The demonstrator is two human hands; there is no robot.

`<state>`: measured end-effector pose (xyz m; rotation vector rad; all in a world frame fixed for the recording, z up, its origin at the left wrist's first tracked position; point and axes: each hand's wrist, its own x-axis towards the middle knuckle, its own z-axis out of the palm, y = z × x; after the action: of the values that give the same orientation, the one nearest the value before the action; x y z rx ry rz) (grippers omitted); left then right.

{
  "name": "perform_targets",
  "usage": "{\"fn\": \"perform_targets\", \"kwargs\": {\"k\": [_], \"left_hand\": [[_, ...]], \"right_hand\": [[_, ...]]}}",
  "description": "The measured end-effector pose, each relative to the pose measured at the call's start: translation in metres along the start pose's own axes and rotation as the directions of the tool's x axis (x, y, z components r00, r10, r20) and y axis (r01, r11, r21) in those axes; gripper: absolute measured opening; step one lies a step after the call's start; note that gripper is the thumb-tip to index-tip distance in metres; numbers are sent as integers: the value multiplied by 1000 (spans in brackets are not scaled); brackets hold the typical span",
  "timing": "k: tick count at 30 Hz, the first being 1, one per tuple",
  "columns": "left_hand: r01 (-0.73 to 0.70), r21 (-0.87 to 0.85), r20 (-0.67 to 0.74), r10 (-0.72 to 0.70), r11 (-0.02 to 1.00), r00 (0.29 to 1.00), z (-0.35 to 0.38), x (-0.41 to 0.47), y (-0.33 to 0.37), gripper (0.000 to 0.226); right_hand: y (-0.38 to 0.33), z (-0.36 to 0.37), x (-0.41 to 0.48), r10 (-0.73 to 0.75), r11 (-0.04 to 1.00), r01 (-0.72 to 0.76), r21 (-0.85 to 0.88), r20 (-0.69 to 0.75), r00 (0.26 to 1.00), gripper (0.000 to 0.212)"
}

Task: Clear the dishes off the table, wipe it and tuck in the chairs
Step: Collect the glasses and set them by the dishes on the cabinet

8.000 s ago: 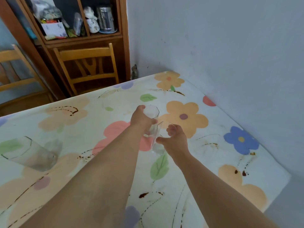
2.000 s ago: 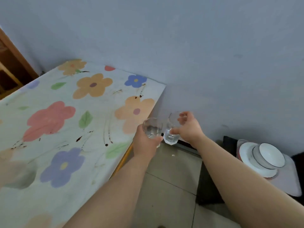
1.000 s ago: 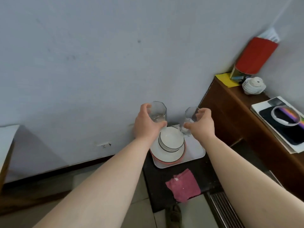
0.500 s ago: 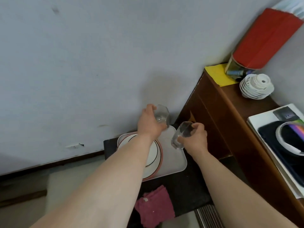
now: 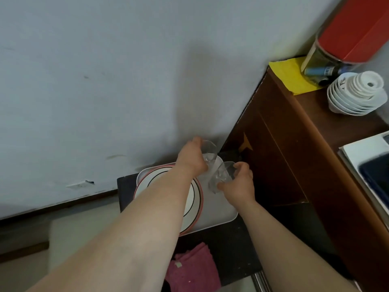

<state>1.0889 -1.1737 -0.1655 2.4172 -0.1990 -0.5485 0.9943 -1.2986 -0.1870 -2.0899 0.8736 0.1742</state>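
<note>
Low against the wall, a white tray (image 5: 219, 213) lies on a black stand (image 5: 233, 247). It carries a white plate (image 5: 189, 216) with a pink rim, mostly hidden under my left forearm. My left hand (image 5: 190, 157) grips a clear glass (image 5: 209, 151) over the tray's far right corner. My right hand (image 5: 239, 183) grips a second clear glass (image 5: 221, 175), tilted, just above the tray's right part. Whether either glass touches the tray I cannot tell.
A pink cloth (image 5: 192, 269) lies on the stand below the tray. A brown wooden cabinet (image 5: 294, 165) stands close on the right, with stacked white bowls (image 5: 355, 93), a yellow sheet (image 5: 292, 75) and a red box (image 5: 353, 28) on top. The grey wall (image 5: 105, 81) is directly behind.
I turned from the flowered table to the tray by the wall. Over the last second both hands have gone down with their glasses, close over the tray's right side.
</note>
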Motion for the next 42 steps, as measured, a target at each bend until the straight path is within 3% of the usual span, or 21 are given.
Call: {"fn": "perform_targets", "kwargs": {"k": [7,20,27,31,36,42], "left_hand": [[-17,213,48,7,977,999,13,5,-5,60],[-65,326,106,32,943,994,24,6,-4,58],[4,232,160,-43,973,986,8,-8,3,84],[84,100,22,-87,991,996,-17,-27,6,61],[191,-123,-170,-210,974,963,-60,-68,0,63],[226,-270,-336,-312,936,889,-116,-142,-25,56]], "right_hand": [[8,6,0,-24,998,26,-56,25,999,69],[7,8,-5,-19,993,30,-118,94,995,75],[-2,-1,-10,56,977,-12,-214,202,978,112],[-25,-10,-22,-36,965,80,-249,173,984,113],[-77,-21,-46,-176,956,212,-203,182,967,101],[-141,-3,-112,-285,917,327,-229,196,938,68]]}}
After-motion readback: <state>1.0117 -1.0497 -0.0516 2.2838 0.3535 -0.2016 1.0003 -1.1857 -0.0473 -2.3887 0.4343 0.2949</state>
